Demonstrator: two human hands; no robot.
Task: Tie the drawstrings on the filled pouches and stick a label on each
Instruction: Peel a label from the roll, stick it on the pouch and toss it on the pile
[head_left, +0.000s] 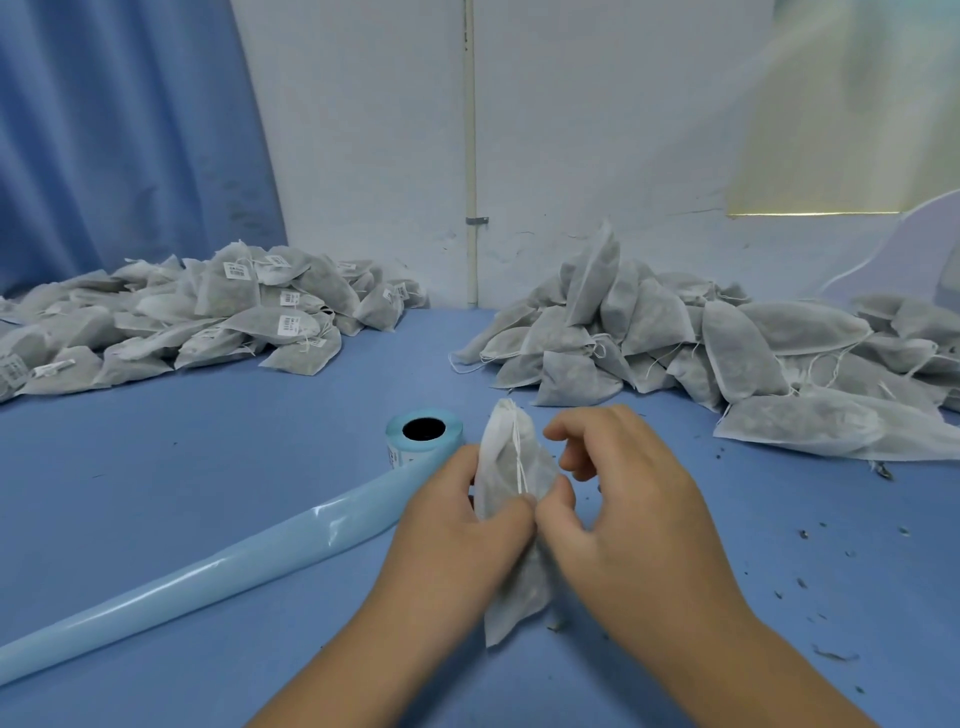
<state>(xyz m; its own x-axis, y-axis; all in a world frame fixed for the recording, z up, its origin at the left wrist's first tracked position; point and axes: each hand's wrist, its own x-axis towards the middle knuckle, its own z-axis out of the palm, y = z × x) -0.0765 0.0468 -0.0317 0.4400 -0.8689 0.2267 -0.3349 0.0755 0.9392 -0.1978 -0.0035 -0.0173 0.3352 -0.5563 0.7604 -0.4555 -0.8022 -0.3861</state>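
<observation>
**Mid-batch, one pouch up for tying**

Gripping a single pouch (511, 467) upright in the left hand (457, 525), just above the counter (208, 467), with fingers (465, 462) curled round its far side and thumb clamped across the front. Working the right hand (634, 499) in close beside it: thumb pressed in where the drawstring (518, 457) ends, the remaining fingers curled and standing off the cloth. Cannot tell whether that string is truly pinched or only touched. Looks gathered at the mouth, yet no knot to be made out, and no label showing on this face.

Plenty done, judging by the labelled pile (234, 312) back left, white stickers plain on several. Plenty left too, judging by the unlabelled pile (701, 343) back right, strings trailing loose. Somewhere mid-batch, at a guess. Keeping the label roll (423, 431) within reach, just beyond the left hand, spent backing strip (208, 566) running off toward the lower left.

Hidden: middle of the pouch behind the two thumbs, and its far face entirely. Cut off: both piles at the frame sides, so no fair count. Too small to read: the print on the stickers.
</observation>
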